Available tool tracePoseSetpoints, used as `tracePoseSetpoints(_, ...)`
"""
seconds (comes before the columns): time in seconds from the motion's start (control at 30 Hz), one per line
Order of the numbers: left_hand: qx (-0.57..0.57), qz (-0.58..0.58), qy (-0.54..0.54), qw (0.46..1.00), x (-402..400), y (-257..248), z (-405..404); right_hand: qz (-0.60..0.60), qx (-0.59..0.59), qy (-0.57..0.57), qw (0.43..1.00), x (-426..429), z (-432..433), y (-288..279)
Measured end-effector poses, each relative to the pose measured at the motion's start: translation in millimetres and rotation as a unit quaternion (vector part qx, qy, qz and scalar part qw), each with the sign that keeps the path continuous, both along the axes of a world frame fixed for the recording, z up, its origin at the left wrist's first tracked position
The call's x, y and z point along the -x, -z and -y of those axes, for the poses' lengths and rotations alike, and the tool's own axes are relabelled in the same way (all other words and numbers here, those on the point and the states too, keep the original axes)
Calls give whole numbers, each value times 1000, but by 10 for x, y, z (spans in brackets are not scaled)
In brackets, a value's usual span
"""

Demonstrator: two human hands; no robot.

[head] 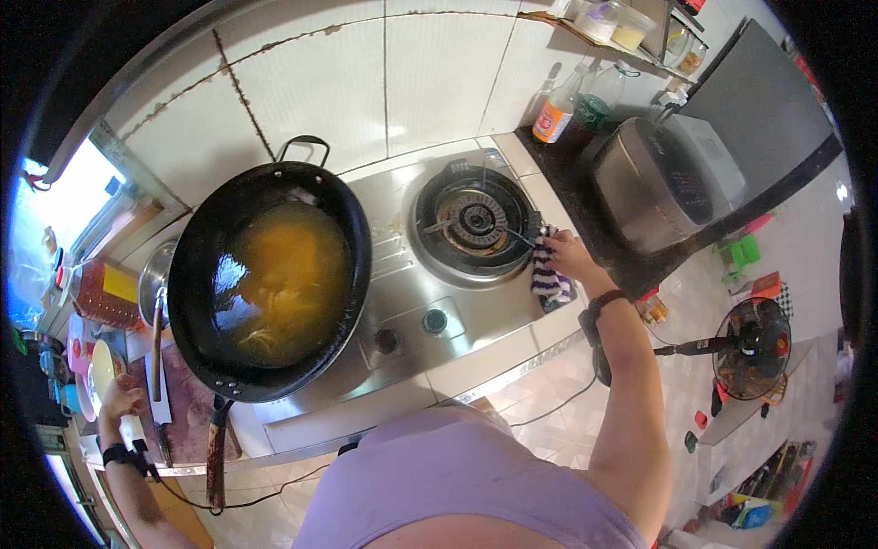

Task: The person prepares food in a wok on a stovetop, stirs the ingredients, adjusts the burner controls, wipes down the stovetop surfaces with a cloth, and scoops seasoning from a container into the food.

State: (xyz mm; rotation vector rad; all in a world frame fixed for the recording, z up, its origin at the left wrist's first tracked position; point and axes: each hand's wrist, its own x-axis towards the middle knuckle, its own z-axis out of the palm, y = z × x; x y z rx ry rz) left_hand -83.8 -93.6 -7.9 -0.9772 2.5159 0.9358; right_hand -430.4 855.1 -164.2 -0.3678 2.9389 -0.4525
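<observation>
A black-and-white striped cloth (547,271) is pinched in my right hand (566,255) at the right edge of the gas burner (473,223). On the left burner side stands a large black wok (188,274) with cloudy, yellowish liquid (302,274) in it. Its wooden handle (216,460) points towards me over the counter edge. My left hand (123,398) is at the far left, beside a pale bowl (104,364); whether its fingers grip the rim I cannot tell. Close to that hand, a kitchen knife (158,394) lies on a brown cutting board (195,405).
A metal pan (155,285) with a long handle sits left of the wok. The steel stove top (405,295) has two knobs. At right are bottles (555,113) and a rice cooker (651,185) on a dark counter. A fan (751,348) stands beyond my right arm. Cables hang near both wrists.
</observation>
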Motion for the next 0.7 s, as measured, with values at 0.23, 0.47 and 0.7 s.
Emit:
tracePoseSetpoints(0.23, 61, -88, 49, 993, 431, -1051, -710, 26, -22, -49, 998, 368, -54, -205)
tracePoseSetpoints(0.47, 105, -96, 122, 982, 762, -1725, -2253, 133, 185, -55, 972, 1575, 53, -39)
tracePoseSetpoints(0.7, 135, -43, 68, 988, 711, -1786, -3244, 42, -20, -302, 952, 2696, 932, -303)
